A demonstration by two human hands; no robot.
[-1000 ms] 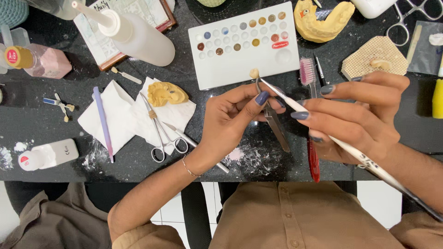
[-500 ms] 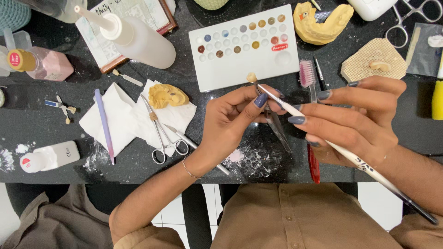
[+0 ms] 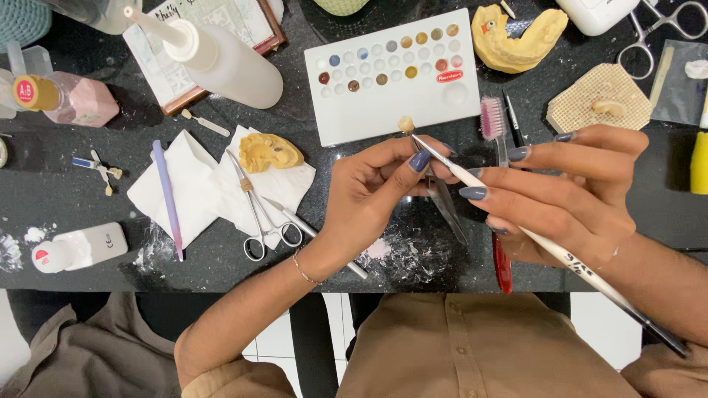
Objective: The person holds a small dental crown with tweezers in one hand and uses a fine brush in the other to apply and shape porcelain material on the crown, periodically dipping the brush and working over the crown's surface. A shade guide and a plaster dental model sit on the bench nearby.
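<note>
My left hand [image 3: 372, 195] pinches a slim metal tweezer-like holder [image 3: 445, 206] whose upper tip carries a small cream tooth crown [image 3: 405, 124], held just below the white mixing palette [image 3: 391, 74]. My right hand [image 3: 568, 195] grips a thin white-handled brush [image 3: 560, 254] like a pen. Its fine tip points up-left and reaches close to the crown. Both hands hover over the black speckled worktop [image 3: 74, 199].
White tissue [image 3: 195, 188] bears a yellow dental cast piece [image 3: 269, 152], scissors-like forceps [image 3: 254, 210] and a purple tool [image 3: 168, 199]. A pink-bristled toothbrush [image 3: 493, 121] with red handle lies between my hands. A squeeze bottle [image 3: 221, 63], yellow jaw model [image 3: 516, 37], honeycomb tray [image 3: 601, 99] and small jars surround.
Both hands have shifted slightly; the brush tip has edged closer to the crown on the holder. Nothing on the worktop has moved.
</note>
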